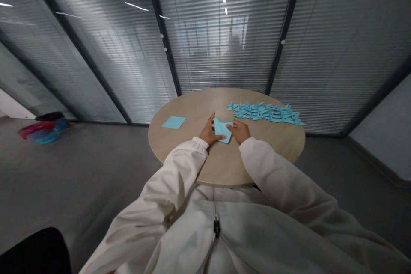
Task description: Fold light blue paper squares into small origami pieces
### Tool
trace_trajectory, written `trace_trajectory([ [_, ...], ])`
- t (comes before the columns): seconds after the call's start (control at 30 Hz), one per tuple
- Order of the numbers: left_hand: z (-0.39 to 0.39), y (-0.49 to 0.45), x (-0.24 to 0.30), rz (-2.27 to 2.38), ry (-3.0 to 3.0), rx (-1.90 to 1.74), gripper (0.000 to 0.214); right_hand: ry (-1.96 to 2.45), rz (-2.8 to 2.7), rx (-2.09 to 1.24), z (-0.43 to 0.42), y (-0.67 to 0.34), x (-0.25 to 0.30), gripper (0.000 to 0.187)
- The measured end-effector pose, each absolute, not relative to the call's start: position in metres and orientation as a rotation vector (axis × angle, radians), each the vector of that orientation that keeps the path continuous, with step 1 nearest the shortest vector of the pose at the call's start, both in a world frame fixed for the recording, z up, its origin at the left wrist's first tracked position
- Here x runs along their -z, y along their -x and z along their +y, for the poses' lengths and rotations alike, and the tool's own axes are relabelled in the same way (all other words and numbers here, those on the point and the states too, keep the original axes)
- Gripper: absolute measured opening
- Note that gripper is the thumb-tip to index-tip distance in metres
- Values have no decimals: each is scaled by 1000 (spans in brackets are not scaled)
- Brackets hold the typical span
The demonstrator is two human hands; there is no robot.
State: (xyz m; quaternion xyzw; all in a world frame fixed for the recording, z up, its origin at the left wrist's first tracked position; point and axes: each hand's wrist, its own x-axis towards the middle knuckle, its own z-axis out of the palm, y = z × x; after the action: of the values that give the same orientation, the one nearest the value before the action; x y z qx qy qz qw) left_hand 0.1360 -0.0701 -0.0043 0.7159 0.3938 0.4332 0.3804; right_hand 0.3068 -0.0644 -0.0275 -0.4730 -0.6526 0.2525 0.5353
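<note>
A light-blue sheet of origami paper (pixel 222 130) is held up between my two hands over the table, its surface bent and creased. My left hand (pixel 209 132) grips its left side, with the thumb across the lower part of the sheet. At the right edge, my right hand (pixel 240 131) pinches the paper between thumb and fingers. Farther left lies a flat blue paper (pixel 174 122). Rows of folded blue paper cranes (pixel 265 112) stand close together on the right back part of the tabletop.
The round wooden table (pixel 192 102) is right in front of my body. Behind it rises a glass partition with blinds (pixel 218 68). Red and blue baskets or tubs (pixel 48 132) sit on the floor at far left. A black rounded object (pixel 35 250) shows at lower left.
</note>
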Motion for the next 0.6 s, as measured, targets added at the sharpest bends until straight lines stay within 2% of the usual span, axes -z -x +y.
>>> trace_trajectory([
  [0.1, -69, -135, 5, 995, -1919, -1085, 123, 1153, -1542, -554, -64, -307, 27, 20],
  [0.3, -66, -131, 8, 984, -2011, -1148, 110, 1259, -1499, -469, -61, -310, 24, 24],
  [0.47, -63, -130, 11, 978, -2028, -1240, 92, 1234, -1396, -664, -55, -311, 27, 26],
  [0.6, -61, -128, 12, 1056, -2017, -1338, 66, 1178, -1333, -860, -52, -309, 30, 27],
])
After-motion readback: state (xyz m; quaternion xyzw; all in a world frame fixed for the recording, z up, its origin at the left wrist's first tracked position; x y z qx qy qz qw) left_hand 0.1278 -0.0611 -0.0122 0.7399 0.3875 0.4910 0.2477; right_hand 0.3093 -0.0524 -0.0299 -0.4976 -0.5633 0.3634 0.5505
